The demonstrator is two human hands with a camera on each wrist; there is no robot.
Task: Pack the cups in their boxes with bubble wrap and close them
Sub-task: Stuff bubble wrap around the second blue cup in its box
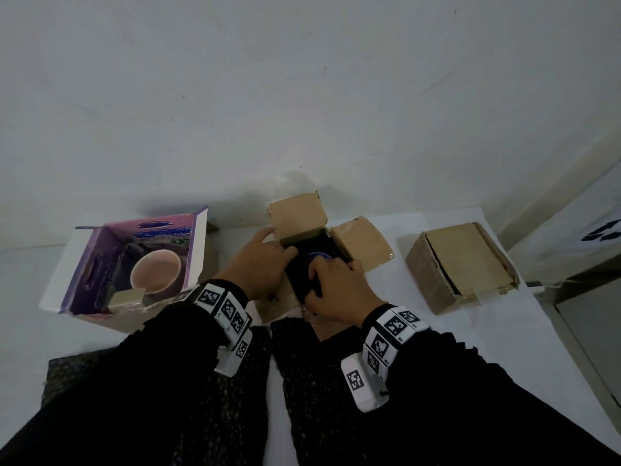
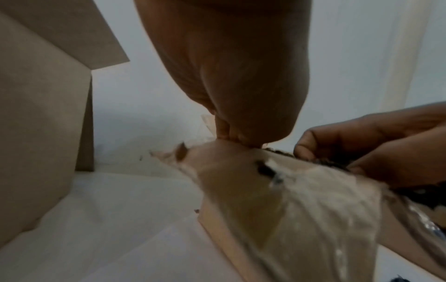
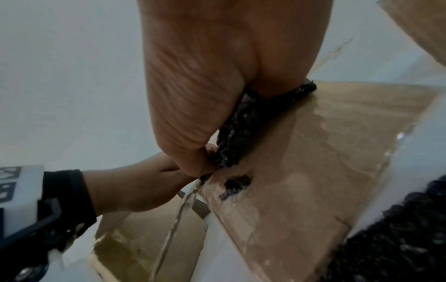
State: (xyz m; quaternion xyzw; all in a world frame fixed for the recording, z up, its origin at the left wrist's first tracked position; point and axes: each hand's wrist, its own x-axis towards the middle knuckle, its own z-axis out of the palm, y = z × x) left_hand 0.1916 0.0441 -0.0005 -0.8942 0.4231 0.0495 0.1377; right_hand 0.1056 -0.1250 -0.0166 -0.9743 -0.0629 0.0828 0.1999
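Right hand [image 1: 336, 290]: fingers curled over black bubble wrap [image 1: 304, 280], pressing it into the open brown cardboard box [image 1: 363, 243] at centre of the white table [image 1: 437, 348]. Right wrist view confirms the pinch: thumb and palm clamp a black crinkled strip [image 3: 243, 129] against a taped box flap [image 3: 313, 152]; head view can't show that.

Left hand [image 1: 260, 260]: fingers lie over the box's left rim and wrap, roughly flat. Left wrist view shows fingertips [image 2: 239, 137] bearing on the flap edge [image 2: 241, 171]; curl not clear.

Blue cup [image 1: 319, 256]: only a sliver of rim visible inside the box, head view only.

Left: purple printed box [image 1: 100, 264], open, pink cup [image 1: 156, 272] inside. Right: second brown cardboard box [image 1: 460, 267], flaps down, well apart.
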